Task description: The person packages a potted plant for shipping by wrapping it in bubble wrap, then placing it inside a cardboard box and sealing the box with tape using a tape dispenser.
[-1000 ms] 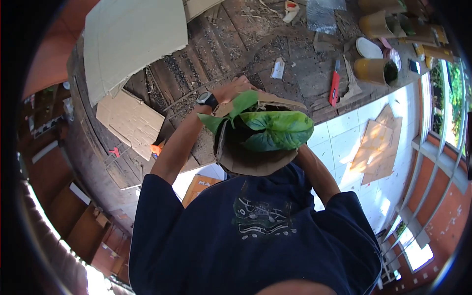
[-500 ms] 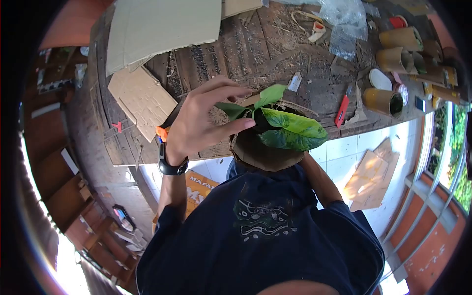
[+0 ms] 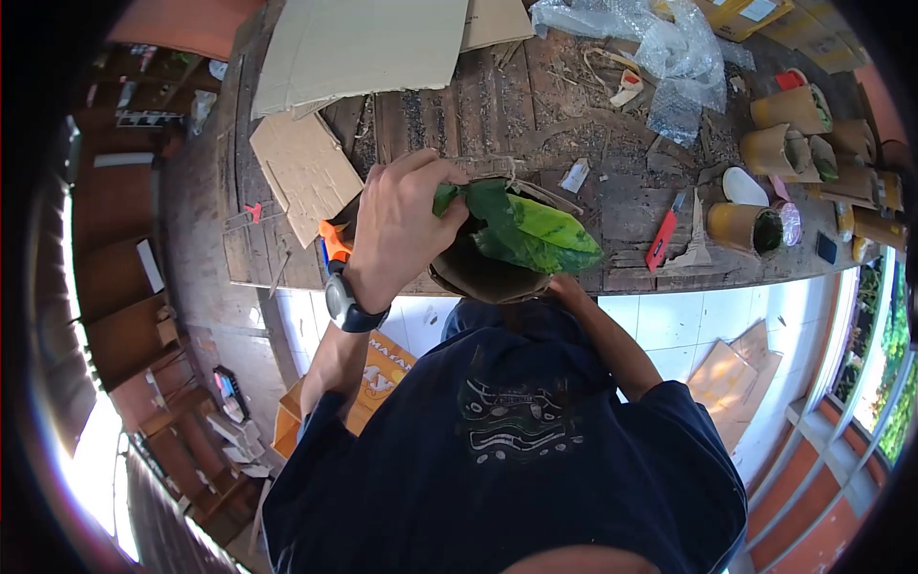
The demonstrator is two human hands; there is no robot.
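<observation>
Left hand at the leaves of a potted plant by the table's near edge

Head view: The plant (image 3: pixel 545 239), with broad leaves of dark green and yellow-green, stands in a cardboard-wrapped pot (image 3: pixel 492 279) at the middle of the near edge of the wooden table (image 3: pixel 507 91). The left hand (image 3: pixel 406 225), with a watch (image 3: pixel 340 301) at its wrist, reaches over the pot's left side. Its fingers are curled, the thumb and forefinger tips close to each other with green leaf showing between them; whether they pinch it cannot be told. The right hand (image 3: pixel 564 290) is at the pot's near right side, mostly hidden beneath the leaves and the pot, so its grip cannot be told.

Left of the plant lie an orange-handled tool (image 3: pixel 334 239), partly behind the left hand, and a small cardboard piece (image 3: pixel 301 172). A large cardboard sheet (image 3: pixel 363 48) covers the far left of the table, overlapping that piece. Bubble wrap (image 3: pixel 684 57) lies at the far right. Right of the plant are a red utility knife (image 3: pixel 662 239), a white oval lid (image 3: pixel 744 187) and another wrapped pot (image 3: pixel 734 227), beside a pink-rimmed container (image 3: pixel 788 222). More cardboard-wrapped pots (image 3: pixel 779 153) sit beyond. Below the table, a printed orange carton (image 3: pixel 381 375) stands at left, and flattened cardboard (image 3: pixel 722 373) lies on white tiles at right.
</observation>
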